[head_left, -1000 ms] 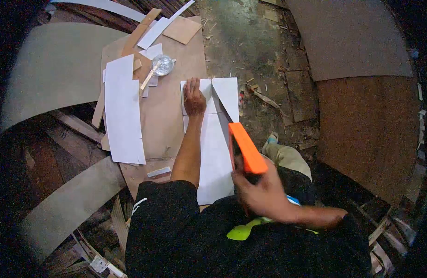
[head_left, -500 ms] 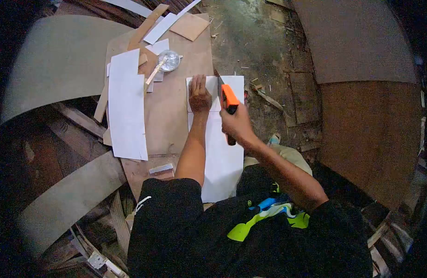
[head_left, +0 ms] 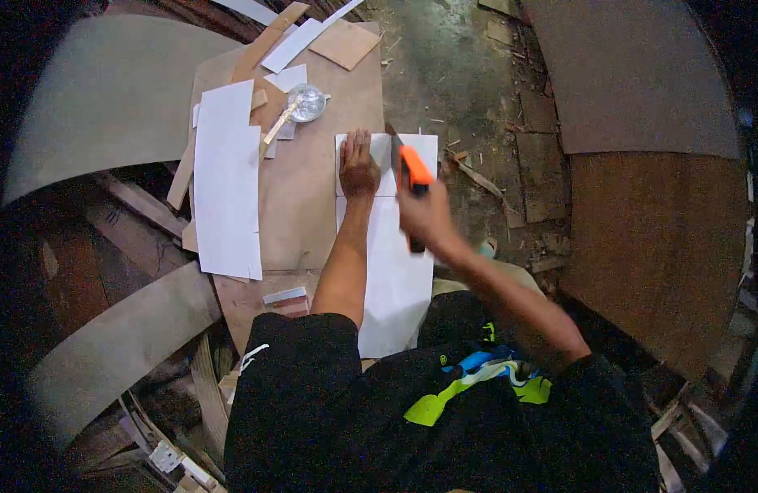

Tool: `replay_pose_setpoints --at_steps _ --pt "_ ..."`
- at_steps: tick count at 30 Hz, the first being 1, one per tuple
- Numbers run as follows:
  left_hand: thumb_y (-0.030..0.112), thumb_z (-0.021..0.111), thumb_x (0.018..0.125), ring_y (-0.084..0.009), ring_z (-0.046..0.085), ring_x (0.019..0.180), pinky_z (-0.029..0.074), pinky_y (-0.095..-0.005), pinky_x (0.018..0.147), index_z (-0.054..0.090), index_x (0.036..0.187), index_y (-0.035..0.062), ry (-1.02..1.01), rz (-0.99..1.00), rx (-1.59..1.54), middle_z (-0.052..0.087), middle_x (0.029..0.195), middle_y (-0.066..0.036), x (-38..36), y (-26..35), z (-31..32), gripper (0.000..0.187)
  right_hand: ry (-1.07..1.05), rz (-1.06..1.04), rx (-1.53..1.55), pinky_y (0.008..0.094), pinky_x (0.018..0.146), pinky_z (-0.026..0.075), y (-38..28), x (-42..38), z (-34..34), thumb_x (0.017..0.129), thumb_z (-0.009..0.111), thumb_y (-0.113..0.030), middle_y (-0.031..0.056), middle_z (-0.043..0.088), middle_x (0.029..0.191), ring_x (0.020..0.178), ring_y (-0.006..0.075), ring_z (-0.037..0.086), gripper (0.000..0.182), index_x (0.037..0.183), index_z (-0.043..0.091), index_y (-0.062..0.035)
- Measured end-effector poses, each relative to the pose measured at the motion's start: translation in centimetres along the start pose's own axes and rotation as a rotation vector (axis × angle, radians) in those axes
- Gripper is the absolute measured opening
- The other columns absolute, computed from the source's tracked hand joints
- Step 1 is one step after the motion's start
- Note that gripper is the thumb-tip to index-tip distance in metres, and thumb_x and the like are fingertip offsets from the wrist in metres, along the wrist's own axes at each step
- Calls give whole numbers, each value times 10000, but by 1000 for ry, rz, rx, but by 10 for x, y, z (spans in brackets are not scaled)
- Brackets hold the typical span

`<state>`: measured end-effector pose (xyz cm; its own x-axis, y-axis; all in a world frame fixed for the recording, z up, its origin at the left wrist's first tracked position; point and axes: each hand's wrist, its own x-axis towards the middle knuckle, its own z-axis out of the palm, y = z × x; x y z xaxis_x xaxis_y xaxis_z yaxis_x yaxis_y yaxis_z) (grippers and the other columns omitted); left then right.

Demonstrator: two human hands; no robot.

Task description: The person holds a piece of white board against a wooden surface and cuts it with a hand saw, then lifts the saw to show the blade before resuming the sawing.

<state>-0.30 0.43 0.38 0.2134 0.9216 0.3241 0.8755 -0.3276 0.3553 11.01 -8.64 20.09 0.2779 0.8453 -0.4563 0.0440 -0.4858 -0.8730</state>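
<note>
A white board [head_left: 395, 279] lies lengthwise in front of me, with a thin line drawn across it. My left hand [head_left: 359, 171] rests flat on its left part near the far end, fingers stretched forward. In my right hand [head_left: 426, 215] is a handsaw [head_left: 414, 167] with an orange and black handle. The saw's dark blade points away from me and meets the board at its far edge, right of my left hand. Motion blurs the right hand and forearm, and the board hides part of the blade.
Left of the board, a brown panel [head_left: 301, 222] carries a long white strip [head_left: 227, 181], a clear round container [head_left: 305, 104] with a stick across it, and several offcuts. A square wooden piece [head_left: 344, 44] lies farther back. Wood scraps litter the floor [head_left: 444, 74]; large brown sheets [head_left: 642, 238] are at right.
My right hand and the saw have shifted slightly and are more blurred now. My left hand keeps its place on the board. The whole view has moved a little.
</note>
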Motion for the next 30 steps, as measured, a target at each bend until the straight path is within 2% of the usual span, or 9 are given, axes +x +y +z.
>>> replay_pose_setpoints --at_steps 1,2,4,5,7,12,16,22,30 --pt "36 472 843 -281 398 1340 264 -413 1147 501 1337 52 9 3 -10 487 1397 -132 2 0 1 495 30 -84 -39 316 408 387 43 -16 4 762 629 -108 23 465 605 458 125 437 154 818 497 -54" --pt "36 473 843 -281 399 1339 267 -413 1145 506 1333 51 8 -11 -19 490 1394 -130 3 2 0 492 13 -157 89 279 421 367 77 -35 4 771 633 -88 5 470 608 472 93 409 149 836 501 -64" --pt "36 474 842 -279 402 1336 273 -414 1142 516 1325 51 5 -38 -35 496 1387 -126 4 4 -2 485 2 78 277 262 418 390 91 -65 -3 810 632 -70 -3 503 624 475 80 474 121 845 517 -55" --pt "36 475 842 -279 402 1336 274 -412 1142 518 1323 51 7 -24 -43 500 1384 -124 4 3 -2 483 -15 16 254 266 409 400 93 -62 -7 814 630 -67 2 508 613 467 92 494 112 844 525 -46" --pt "35 477 842 -277 402 1336 276 -410 1141 521 1320 52 8 2 -59 507 1376 -119 3 1 -1 481 -42 -25 176 279 398 418 65 -41 -17 829 619 -76 14 517 587 446 110 518 93 838 538 -30" --pt "39 489 830 -272 398 1340 273 -409 1143 515 1327 54 -13 3 -18 501 1378 -124 2 1 1 497 -139 65 -22 349 377 426 -109 31 -61 836 581 -162 50 534 548 404 176 523 168 736 547 -31" --pt "45 495 825 -272 398 1339 268 -413 1145 508 1327 42 -4 28 50 493 1382 -137 0 -4 10 502 -221 143 154 360 364 419 -122 46 -61 809 557 -148 60 518 543 400 188 515 153 701 518 -47" --pt "49 493 830 -276 392 1343 253 -414 1150 496 1329 31 17 46 -5 487 1382 -143 0 -1 4 499 -109 109 151 311 357 399 -83 -41 -51 817 571 -64 32 492 552 397 149 499 112 859 469 -46" --pt "53 480 843 -275 379 1351 248 -411 1150 496 1332 43 1 12 -17 481 1394 -130 2 2 1 489 -129 199 232 285 365 361 -120 -119 -75 810 560 -21 -17 475 563 400 98 457 138 931 504 -52"
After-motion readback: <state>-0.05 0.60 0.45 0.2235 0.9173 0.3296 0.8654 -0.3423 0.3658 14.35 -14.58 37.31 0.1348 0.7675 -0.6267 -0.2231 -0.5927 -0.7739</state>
